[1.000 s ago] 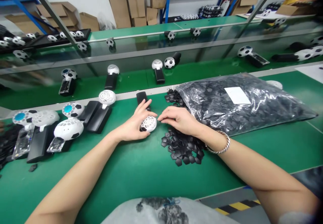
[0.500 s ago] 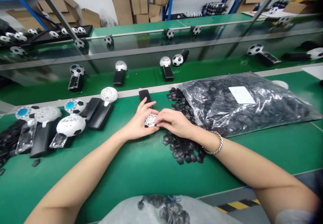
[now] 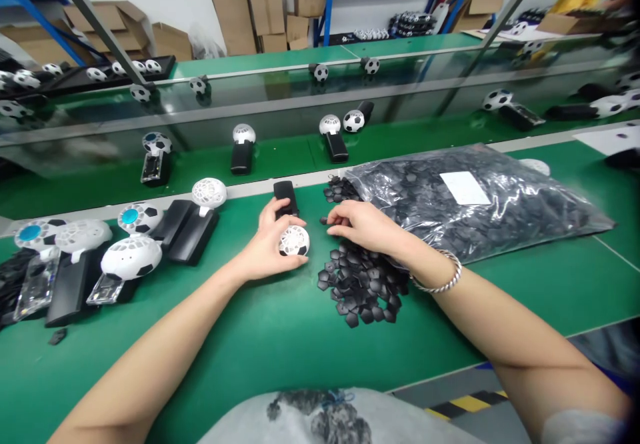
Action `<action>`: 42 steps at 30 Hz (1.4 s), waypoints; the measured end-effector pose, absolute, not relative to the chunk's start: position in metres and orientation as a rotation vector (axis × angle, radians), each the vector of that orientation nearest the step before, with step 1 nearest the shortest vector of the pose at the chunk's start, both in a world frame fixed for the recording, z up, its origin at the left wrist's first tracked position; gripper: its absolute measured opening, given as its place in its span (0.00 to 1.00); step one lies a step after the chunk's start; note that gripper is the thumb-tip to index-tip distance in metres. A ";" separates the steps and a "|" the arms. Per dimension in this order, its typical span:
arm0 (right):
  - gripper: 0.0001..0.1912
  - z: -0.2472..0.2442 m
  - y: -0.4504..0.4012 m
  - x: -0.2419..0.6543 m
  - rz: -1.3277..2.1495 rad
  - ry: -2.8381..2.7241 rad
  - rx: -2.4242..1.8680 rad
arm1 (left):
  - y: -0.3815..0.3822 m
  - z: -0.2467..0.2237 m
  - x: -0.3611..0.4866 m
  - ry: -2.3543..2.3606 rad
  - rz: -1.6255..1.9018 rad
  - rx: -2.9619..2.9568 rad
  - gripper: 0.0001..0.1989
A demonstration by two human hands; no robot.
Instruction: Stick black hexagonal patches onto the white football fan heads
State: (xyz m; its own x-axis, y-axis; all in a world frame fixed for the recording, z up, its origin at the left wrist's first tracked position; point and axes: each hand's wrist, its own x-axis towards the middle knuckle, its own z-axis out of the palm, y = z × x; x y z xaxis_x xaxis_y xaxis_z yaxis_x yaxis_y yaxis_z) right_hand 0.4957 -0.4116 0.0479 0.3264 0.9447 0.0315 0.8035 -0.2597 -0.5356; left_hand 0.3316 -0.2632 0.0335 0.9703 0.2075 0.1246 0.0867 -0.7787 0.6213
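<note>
My left hand (image 3: 270, 243) curls round a white football-patterned ball head (image 3: 294, 240) with an open lattice and some black patches. A black handle (image 3: 285, 194) stretches away from it behind the fingers. To the right, my right hand (image 3: 357, 224) is closed in a pinch on a small black piece (image 3: 324, 221), apart from the ball. Beneath and around that hand lies a heap of black pentagon pieces (image 3: 367, 291), spilling from the mouth of a clear plastic bag (image 3: 425, 197) full of them.
Several ball-headed units with handles (image 3: 131, 257) stand on the left of the green table (image 3: 240, 364). More units (image 3: 243, 147) sit on the green belt (image 3: 285, 154) beyond the table edge. A white label (image 3: 465, 188) lies on the bag. Cardboard boxes (image 3: 265, 11) are stacked behind.
My right hand has left the ball and moved right, now pinching a small black piece. The left hand's fingers have shifted, and more of the ball shows.
</note>
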 end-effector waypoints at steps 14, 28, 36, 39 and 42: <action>0.13 0.044 -0.416 0.489 0.181 -1.817 -2.296 | -0.257 0.051 0.325 0.282 0.018 2.300 0.24; 0.04 0.040 -0.406 0.466 0.395 -1.708 -1.641 | -0.254 0.051 0.327 0.069 0.017 2.288 0.24; 0.02 0.035 -0.401 0.461 0.482 -1.513 -1.613 | -0.265 0.043 0.331 0.198 0.204 2.301 0.17; 0.01 0.035 -0.398 0.461 0.503 -1.451 -1.627 | -0.270 0.044 0.331 0.222 0.256 2.331 0.15; 0.04 0.034 -0.396 0.462 0.511 -1.437 -1.681 | -0.273 0.044 0.332 0.226 0.283 2.344 0.15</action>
